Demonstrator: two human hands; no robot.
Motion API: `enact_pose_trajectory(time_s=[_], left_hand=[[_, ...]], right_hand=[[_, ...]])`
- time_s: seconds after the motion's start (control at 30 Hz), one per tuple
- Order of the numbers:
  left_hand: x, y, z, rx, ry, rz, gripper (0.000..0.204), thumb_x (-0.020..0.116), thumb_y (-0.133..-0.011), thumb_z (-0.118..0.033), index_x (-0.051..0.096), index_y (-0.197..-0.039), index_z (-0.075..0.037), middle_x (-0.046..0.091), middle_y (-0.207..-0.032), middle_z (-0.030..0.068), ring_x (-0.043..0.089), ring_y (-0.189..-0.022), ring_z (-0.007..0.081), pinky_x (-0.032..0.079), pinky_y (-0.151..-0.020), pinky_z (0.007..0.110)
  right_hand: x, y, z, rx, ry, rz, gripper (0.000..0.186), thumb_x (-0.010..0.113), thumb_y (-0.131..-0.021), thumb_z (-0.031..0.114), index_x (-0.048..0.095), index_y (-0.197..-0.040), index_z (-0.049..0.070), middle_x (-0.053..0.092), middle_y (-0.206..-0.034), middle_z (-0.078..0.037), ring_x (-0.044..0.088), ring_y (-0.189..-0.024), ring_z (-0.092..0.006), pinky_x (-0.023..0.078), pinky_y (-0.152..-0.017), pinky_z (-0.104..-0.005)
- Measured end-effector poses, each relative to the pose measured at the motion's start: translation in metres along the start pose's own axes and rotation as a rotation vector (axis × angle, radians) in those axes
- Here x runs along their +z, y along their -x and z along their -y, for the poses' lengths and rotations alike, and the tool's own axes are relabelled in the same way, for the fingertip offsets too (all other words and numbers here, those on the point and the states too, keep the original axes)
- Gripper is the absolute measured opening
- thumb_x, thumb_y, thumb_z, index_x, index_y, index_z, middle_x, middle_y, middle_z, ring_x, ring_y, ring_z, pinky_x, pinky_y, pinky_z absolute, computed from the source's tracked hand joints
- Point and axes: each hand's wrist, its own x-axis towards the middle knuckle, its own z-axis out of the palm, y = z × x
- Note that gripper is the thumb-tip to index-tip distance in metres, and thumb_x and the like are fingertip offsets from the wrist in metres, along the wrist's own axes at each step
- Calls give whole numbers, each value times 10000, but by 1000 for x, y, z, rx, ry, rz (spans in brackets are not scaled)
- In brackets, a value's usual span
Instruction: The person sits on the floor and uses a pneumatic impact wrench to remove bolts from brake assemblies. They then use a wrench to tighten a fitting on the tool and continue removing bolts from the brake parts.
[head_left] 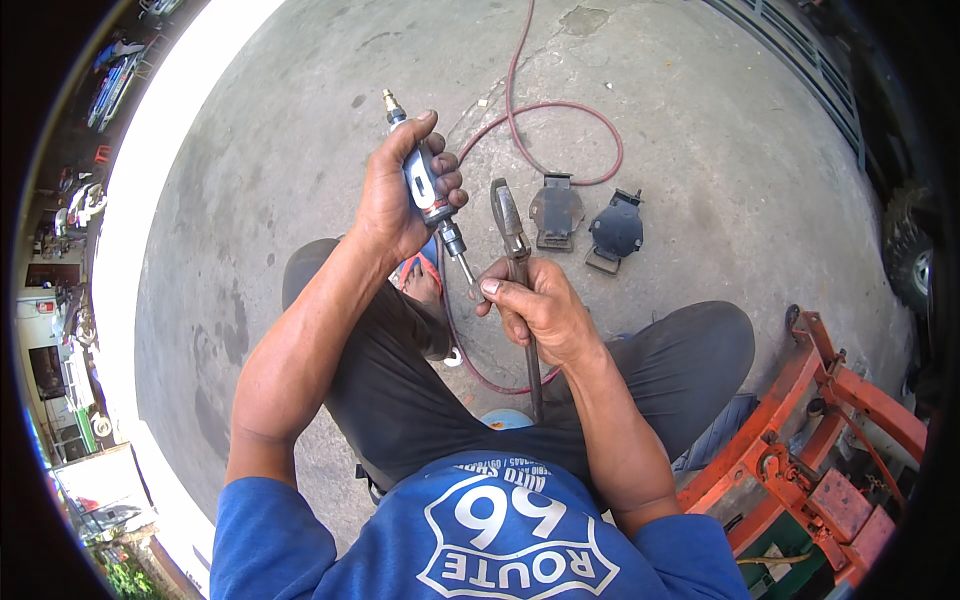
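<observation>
My left hand (393, 195) is wrapped around the body of a silver-and-black air die grinder (424, 188), its brass fitting pointing up and away. The grinder's thin shaft slants down toward my right hand (550, 312). Thumb and forefinger of that hand are at the shaft's tip; whether they pinch it or something small, I cannot tell. My right hand is also closed around a long dark metal tool (510, 222) with a plier-like head, held upright. Its handle runs down between my thighs.
A red air hose (615, 140) loops over the concrete floor (290, 130). Two dark metal plates with end brackets (557, 210) (617, 232) lie ahead. An orange steel frame (765, 430) stands close on my right, with a tyre (912, 255) beyond. My sandalled foot (421, 278) is below the grinder.
</observation>
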Motion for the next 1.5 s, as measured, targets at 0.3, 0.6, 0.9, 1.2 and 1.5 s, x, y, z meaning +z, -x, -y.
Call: enact_pose_trajectory(time_s=[0.3, 0.6, 0.9, 1.2, 1.5], left_hand=[[1, 0, 1, -10, -1, -4, 297, 641, -1007, -371, 545, -879, -121, 503, -645, -27, 512, -548, 96, 474, -494, 264], [0, -1, 0, -24, 28, 9, 296, 634, -1012, -366, 544, -874, -121, 503, -645, -28, 507, -545, 93, 477, -492, 262], [-1, -1, 0, -19, 12, 8, 294, 633, -1012, -368, 546, -877, -122, 506, -646, -32, 509, -544, 87, 481, -496, 258], [-2, -1, -1, -28, 25, 20, 294, 633, -1011, -369, 549, -878, -121, 506, -649, -33, 505, -542, 83, 472, -500, 255], [5, 5, -1, -30, -105, 21, 297, 644, -1004, -362, 531, -864, -125, 496, -643, -27, 505, -537, 103, 459, -496, 275]], right_hand=[[1, 0, -2, -40, 98, 1, 243, 726, -978, 191, 682, -951, -47, 678, -775, -120, 451, -428, -30, 345, -392, -204], [-2, 1, -3, -21, 36, 54, 277, 675, -1016, 204, 697, -1010, -72, 685, -789, -121, 450, -436, -21, 349, -399, -193], [-1, 2, 1, -17, 44, 45, 230, 672, -957, 129, 692, -1029, -88, 668, -769, -134, 433, -441, -23, 343, -411, -206], [0, 2, 0, -18, 31, 45, 230, 673, -961, 130, 697, -1027, -88, 676, -775, -131, 444, -444, -32, 345, -413, -214], [-3, 1, 0, -43, 230, -1, 284, 713, -987, 226, 687, -1040, -51, 662, -776, -75, 466, -471, -50, 349, -426, -234]])
